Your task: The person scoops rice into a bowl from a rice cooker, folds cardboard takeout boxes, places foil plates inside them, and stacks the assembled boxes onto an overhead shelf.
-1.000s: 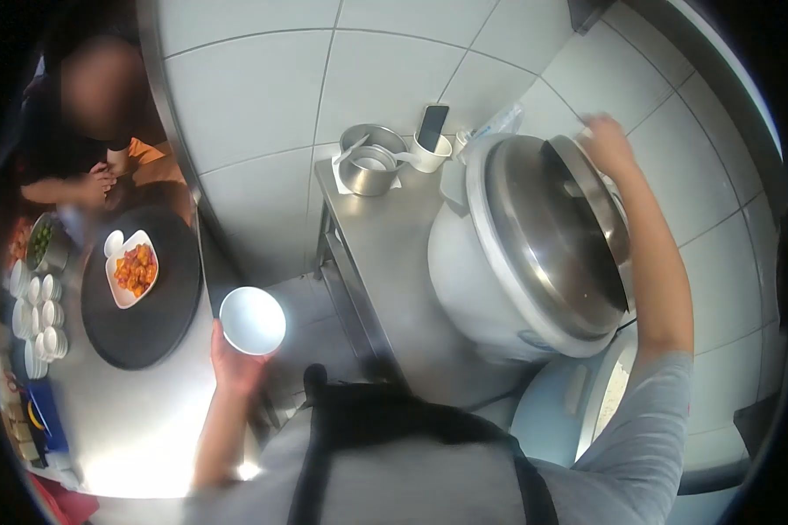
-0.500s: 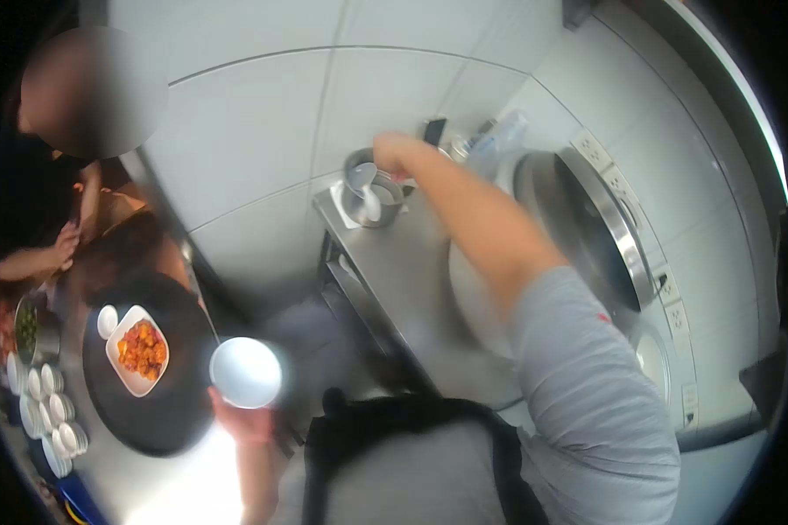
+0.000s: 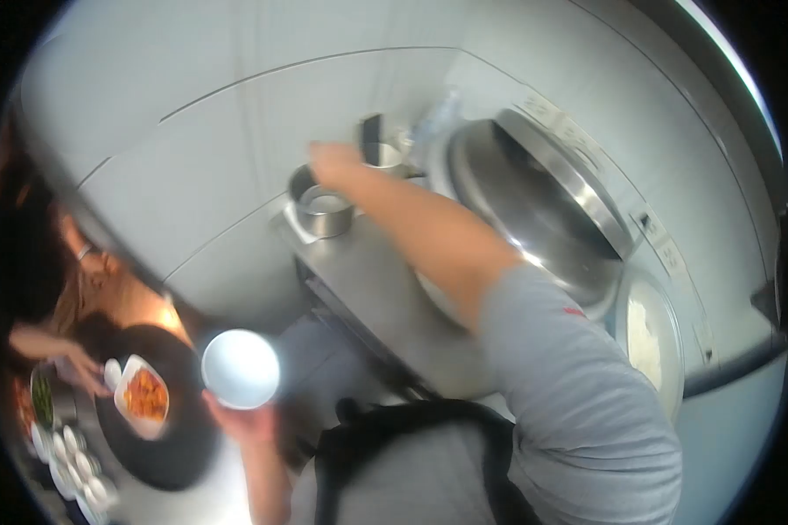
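My left hand (image 3: 247, 422) grips a white bowl (image 3: 241, 369) from below, near the lower middle. The bowl's inside looks plain white. My right hand (image 3: 334, 166) is closed, blurred, above the rim of a metal pot (image 3: 326, 223) on the steel counter by the wall. Under that hand a round, pale ladle head (image 3: 324, 201) shows inside the pot; its handle is hidden. Just right of the hand is another small metal container (image 3: 383, 157).
A large steel cooker (image 3: 534, 210) with a raised lid is at the right. On the left, a dark round tray (image 3: 188, 429) bears a dish of orange-red food (image 3: 146, 394). A co-worker's hand (image 3: 83, 367) is beside it, above stacked small white dishes (image 3: 83, 464).
The view has shifted, and the pot appears farther left. My right hand is lower against the pot, with the ladle head inside it. The co-worker's hand has reached the dish.
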`<state>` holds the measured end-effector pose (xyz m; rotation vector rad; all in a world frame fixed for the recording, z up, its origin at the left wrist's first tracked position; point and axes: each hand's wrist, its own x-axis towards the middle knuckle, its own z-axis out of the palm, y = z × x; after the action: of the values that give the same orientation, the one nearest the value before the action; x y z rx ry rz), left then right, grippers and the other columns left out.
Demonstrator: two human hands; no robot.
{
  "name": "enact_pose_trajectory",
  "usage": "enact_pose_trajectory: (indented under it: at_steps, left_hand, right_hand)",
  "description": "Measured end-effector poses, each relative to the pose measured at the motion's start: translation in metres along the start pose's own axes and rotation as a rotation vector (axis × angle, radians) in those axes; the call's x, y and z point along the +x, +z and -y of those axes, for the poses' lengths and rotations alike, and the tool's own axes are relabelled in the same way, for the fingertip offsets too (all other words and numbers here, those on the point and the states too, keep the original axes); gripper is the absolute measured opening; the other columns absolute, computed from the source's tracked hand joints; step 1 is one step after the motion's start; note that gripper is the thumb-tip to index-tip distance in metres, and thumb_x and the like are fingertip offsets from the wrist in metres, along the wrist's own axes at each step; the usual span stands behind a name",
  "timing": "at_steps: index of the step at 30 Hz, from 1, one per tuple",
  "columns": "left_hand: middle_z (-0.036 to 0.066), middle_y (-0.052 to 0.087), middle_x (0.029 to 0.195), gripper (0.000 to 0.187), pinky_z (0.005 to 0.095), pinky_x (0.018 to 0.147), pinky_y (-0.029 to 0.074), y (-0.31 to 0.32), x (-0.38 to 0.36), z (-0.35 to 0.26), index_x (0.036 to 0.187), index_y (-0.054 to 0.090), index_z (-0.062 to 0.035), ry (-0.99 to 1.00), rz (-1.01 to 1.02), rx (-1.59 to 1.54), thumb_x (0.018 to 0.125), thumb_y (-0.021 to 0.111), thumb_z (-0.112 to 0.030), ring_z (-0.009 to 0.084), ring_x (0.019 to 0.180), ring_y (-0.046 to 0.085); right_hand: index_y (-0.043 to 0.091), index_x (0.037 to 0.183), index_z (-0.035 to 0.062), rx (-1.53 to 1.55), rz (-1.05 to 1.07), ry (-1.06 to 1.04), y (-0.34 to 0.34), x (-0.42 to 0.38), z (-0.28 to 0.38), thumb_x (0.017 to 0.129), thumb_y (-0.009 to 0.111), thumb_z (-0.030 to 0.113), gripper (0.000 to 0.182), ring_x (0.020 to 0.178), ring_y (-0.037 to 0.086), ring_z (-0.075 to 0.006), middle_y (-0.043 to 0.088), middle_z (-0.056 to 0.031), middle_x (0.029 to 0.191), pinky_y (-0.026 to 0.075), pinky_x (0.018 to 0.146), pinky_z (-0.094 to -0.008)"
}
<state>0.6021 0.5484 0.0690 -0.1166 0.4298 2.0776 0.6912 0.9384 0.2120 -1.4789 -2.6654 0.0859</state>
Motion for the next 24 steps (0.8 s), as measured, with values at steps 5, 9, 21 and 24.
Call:
enact_pose_trajectory:
  at_steps: [5, 9, 21, 24]
  left_hand:
    - [0.01, 0.033, 0.149, 0.067, 0.0631, 0.105, 0.029, 0.032, 0.006, 0.003, 0.143, 0.035, -0.0169, -0.014, 0.184, 0.002, 0.088, 0.057, -0.048, 0.0359, 0.136, 0.03]
    - [0.012, 0.028, 0.15, 0.072, 0.0607, 0.11, 0.022, 0.056, 0.009, 0.019, 0.143, 0.033, -0.0117, -0.184, 0.5, 0.0, 0.086, 0.062, -0.045, 0.0357, 0.137, 0.027]
    - [0.008, 0.033, 0.145, 0.084, 0.0505, 0.111, 0.028, 0.199, -0.117, 0.296, 0.145, 0.023, -0.0136, -0.771, 1.1, 0.144, 0.078, 0.065, -0.043, 0.0294, 0.135, 0.031]
    - [0.012, 0.035, 0.137, 0.077, 0.047, 0.108, 0.032, 0.256, -0.207, 0.399, 0.144, 0.017, -0.0098, -0.673, 1.019, 0.323, 0.083, 0.063, -0.017, 0.0281, 0.129, 0.035]
  right_hand:
    - [0.07, 0.103, 0.0121, -0.27, 0.161, -0.225, -0.065, -0.078, -0.007, 0.079, 0.058, 0.011, 0.027, 0.096, 0.066, -0.0293, 0.069, -0.0107, 0.103, 0.052, 0.082, -0.0425]
    - [0.063, 0.117, 0.0123, -0.205, -0.088, -0.244, -0.219, -0.202, -0.058, 0.08, 0.052, 0.008, 0.039, 0.105, 0.061, -0.0331, 0.065, -0.0125, 0.113, 0.048, 0.09, -0.044]
    - [0.068, 0.106, 0.0206, -0.686, 0.032, 0.88, -0.206, -0.608, -0.426, 0.092, 0.047, 0.02, 0.026, 0.103, 0.06, -0.0237, 0.068, -0.0045, 0.1, 0.029, 0.099, -0.0509]
    - [0.071, 0.1, 0.0164, -0.759, 0.141, 0.951, -0.161, -0.615, -0.465, 0.089, 0.048, 0.015, 0.026, 0.099, 0.06, -0.0238, 0.068, -0.0058, 0.097, 0.028, 0.102, -0.0469]
